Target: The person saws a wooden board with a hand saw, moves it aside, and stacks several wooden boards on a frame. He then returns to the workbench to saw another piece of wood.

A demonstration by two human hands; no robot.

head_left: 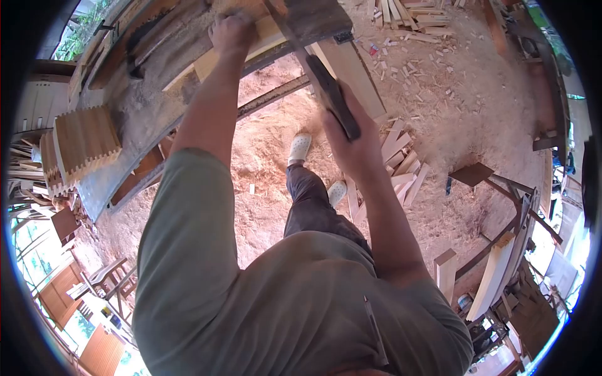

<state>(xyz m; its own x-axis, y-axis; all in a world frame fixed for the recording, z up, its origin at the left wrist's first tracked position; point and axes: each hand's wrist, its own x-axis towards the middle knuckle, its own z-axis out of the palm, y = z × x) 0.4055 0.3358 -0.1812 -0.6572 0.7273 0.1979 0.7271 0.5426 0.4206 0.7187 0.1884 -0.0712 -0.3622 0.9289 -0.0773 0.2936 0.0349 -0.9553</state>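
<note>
My right hand [354,141] is wrapped round the dark handle [332,94] of a handsaw. Its blade [287,26] is motion-blurred and runs up to the edge of the workbench [141,94]. A pale wooden board [266,39] lies along that edge, and the blade meets or crosses it near its right end; the exact contact is blurred. My left hand [232,32] bears down on the board to the left of the saw, fingers curled over it. The fingertips are partly hidden.
Finger-jointed wooden panels [88,144] are stacked at the bench's left end. A clamp-like dark tool [133,62] lies on the bench. Offcuts [401,163] and sawdust cover the floor near my feet, with more wood scraps [414,19] farther off. A wooden frame [501,213] stands at right.
</note>
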